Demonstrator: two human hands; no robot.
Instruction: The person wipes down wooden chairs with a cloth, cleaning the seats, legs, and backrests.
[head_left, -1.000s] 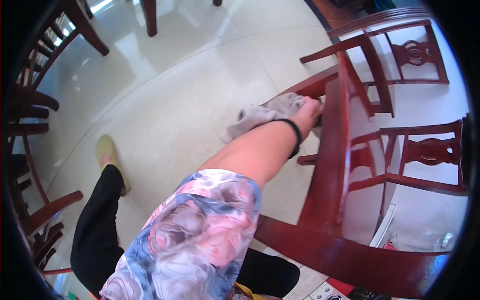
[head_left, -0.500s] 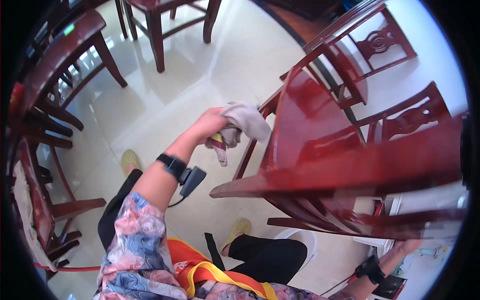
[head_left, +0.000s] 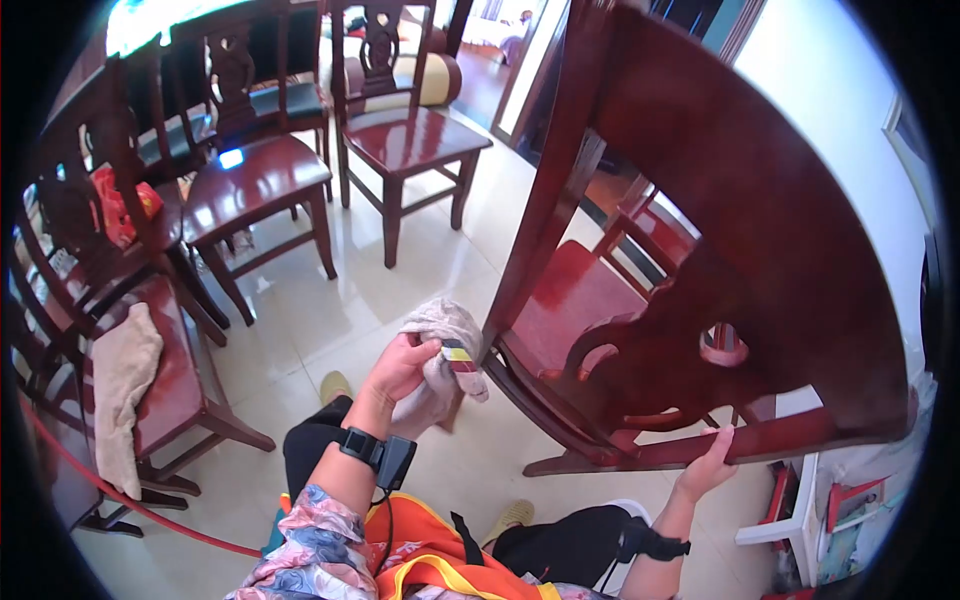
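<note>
A dark red wooden chair (head_left: pixel 745 190) stands tilted up close in front of me, its carved backrest filling the right of the view. My right hand (head_left: pixel 708 466) is closed around one side post of that backrest, near its lower edge in the picture. In my left hand (head_left: pixel 402 368) is a bunched greyish rag (head_left: pixel 440 322) with a yellow and dark red patch. The fingers pinch the cloth, and part of it hangs below. The rag is right at the post on the chair's left side, where the backrest meets the seat (head_left: pixel 575 300).
Several matching chairs line the left and back, one chair (head_left: pixel 410 140) standing nearest the doorway. A beige cloth (head_left: pixel 128 390) lies over a seat at left, and a red bag (head_left: pixel 125 205) sits on another. A white stand (head_left: pixel 800 530) is at lower right. Tiled floor (head_left: pixel 350 290) lies between.
The view has tilted up, showing more chairs and the doorway. The held chair's backrest now stands higher in view. My left hand still holds the rag, now by the side post.
</note>
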